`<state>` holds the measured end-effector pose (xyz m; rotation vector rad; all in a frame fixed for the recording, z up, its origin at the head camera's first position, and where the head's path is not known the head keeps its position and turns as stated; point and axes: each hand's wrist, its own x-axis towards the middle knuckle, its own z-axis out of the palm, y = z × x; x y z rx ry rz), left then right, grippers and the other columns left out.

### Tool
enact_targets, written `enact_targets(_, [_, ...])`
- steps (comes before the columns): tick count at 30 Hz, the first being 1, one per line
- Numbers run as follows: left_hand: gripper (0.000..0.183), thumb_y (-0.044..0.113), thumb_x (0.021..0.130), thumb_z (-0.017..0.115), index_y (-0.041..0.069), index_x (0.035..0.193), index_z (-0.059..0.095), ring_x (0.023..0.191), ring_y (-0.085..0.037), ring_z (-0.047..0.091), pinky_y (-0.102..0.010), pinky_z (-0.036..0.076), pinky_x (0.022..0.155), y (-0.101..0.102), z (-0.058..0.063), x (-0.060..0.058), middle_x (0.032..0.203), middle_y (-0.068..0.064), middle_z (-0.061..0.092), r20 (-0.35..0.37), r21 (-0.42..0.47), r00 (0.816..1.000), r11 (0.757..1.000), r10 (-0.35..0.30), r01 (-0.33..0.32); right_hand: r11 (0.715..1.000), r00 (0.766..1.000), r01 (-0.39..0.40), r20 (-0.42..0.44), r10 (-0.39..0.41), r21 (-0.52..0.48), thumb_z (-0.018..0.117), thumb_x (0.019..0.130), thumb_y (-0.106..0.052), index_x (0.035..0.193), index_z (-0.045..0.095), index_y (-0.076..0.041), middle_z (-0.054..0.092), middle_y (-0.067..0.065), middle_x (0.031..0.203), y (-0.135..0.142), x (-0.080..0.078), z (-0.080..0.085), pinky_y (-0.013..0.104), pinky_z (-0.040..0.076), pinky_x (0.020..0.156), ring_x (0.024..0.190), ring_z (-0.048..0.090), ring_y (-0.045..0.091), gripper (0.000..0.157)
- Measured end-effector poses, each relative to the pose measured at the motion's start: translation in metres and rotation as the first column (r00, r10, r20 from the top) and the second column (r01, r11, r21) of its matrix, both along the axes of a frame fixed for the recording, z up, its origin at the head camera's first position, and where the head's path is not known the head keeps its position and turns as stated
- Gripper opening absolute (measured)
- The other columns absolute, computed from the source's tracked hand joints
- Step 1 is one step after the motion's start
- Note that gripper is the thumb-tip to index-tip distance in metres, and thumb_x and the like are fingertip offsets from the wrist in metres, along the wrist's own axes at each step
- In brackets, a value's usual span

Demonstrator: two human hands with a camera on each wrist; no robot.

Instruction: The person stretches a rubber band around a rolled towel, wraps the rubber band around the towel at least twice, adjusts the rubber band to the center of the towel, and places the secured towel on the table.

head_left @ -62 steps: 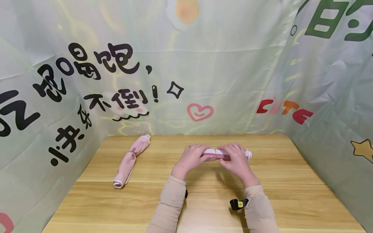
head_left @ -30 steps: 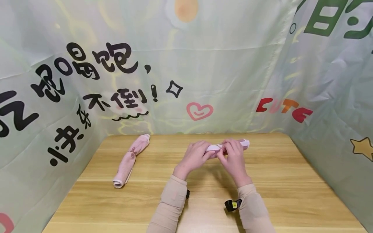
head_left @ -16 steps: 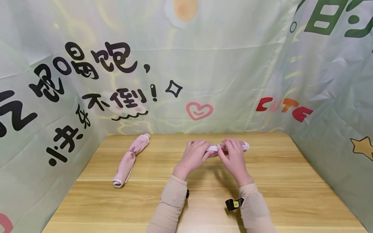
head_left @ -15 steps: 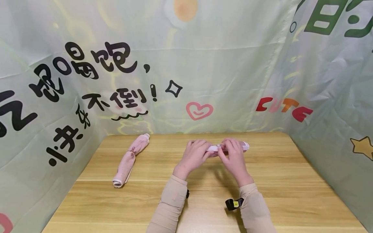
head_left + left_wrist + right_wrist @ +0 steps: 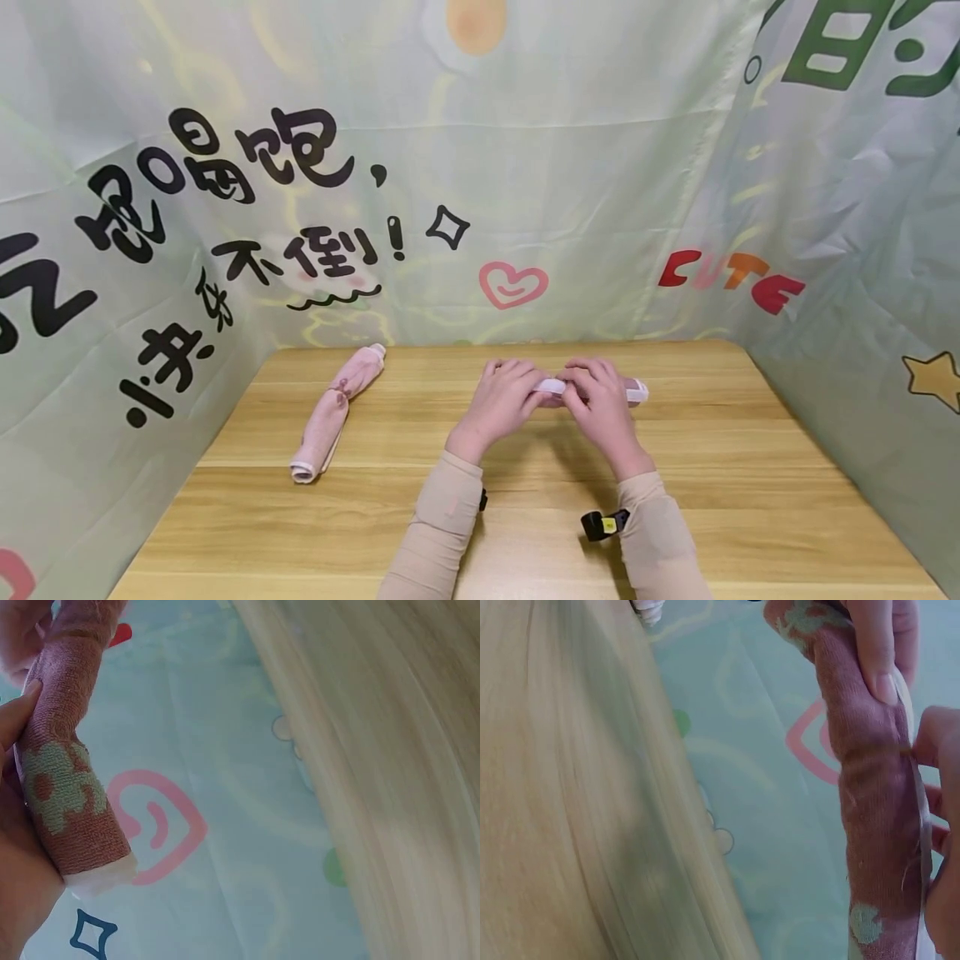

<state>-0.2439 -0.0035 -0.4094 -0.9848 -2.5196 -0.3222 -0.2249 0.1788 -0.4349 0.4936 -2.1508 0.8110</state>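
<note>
A rolled pink towel (image 5: 877, 825) with white edging and pale green patches is held above the table between both hands. My left hand (image 5: 502, 398) grips its left part, the thumb along the roll in the left wrist view. My right hand (image 5: 602, 404) holds the roll right of its middle. In the right wrist view a thin band (image 5: 874, 754) circles the roll, and a right fingertip touches it at the white edge. The right end of the towel sticks out past my right hand. In the head view the fingers largely hide the roll's middle.
A second rolled pink towel (image 5: 326, 429), narrowed at its middle by a band, lies on the left of the wooden table (image 5: 300, 542). A printed cloth backdrop (image 5: 600, 183) stands behind the table and along both sides.
My right hand has shifted left along the towel to the band. The towel's right end rose, then came down. My left hand keeps its grip; the second towel lies unmoved.
</note>
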Motion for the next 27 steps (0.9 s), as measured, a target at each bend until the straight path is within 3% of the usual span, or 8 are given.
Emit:
enact_targets(6, [0.032,0.04,0.098,0.054,0.021,0.121,0.065,0.118,-0.015,0.058,-0.043,0.04,0.103,-0.005,0.003,-0.003,0.12,0.006,0.067,0.091,0.033,0.996,0.999,0.013,-0.016,1.0,0.999,-0.01,0.035,0.01,0.006,0.066,0.087,-0.009,0.095,0.074,-0.008,0.069,0.013,0.106,0.006,-0.001,0.001,0.056,0.039,0.094,0.107,0.055,0.036,0.011])
enact_targets(12, [0.034,0.039,0.099,0.053,0.018,0.123,0.063,0.12,-0.018,0.059,-0.045,0.042,0.102,-0.01,0.006,-0.005,0.122,0.003,0.067,0.225,0.096,0.974,0.994,0.027,-0.049,1.0,0.999,-0.018,0.039,0.018,0.006,0.07,0.086,-0.011,0.108,0.072,-0.008,0.069,0.012,0.112,0.017,-0.001,0.002,0.06,0.035,0.096,0.112,0.054,0.037,0.023])
enact_targets(22, [0.033,0.037,0.099,0.053,0.016,0.123,0.063,0.118,-0.019,0.06,-0.045,0.043,0.104,-0.015,0.005,-0.009,0.125,0.0,0.066,0.339,0.174,0.941,0.983,-0.01,-0.052,0.991,0.995,-0.037,0.1,0.024,0.127,0.071,0.076,-0.018,0.114,0.068,-0.012,0.066,0.013,0.12,0.029,0.0,0.003,0.064,0.024,0.108,0.121,0.05,0.036,0.038])
enact_targets(27, [0.028,0.034,0.098,0.056,0.016,0.116,0.065,0.106,-0.016,0.063,-0.04,0.047,0.099,-0.02,0.004,-0.008,0.115,0.001,0.068,0.362,0.218,0.932,0.974,-0.026,-0.057,0.973,0.99,-0.024,0.142,-0.01,0.23,0.071,0.069,-0.021,0.122,0.064,-0.015,0.063,0.011,0.124,0.03,0.002,0.0,0.067,0.015,0.113,0.131,0.044,0.036,0.054])
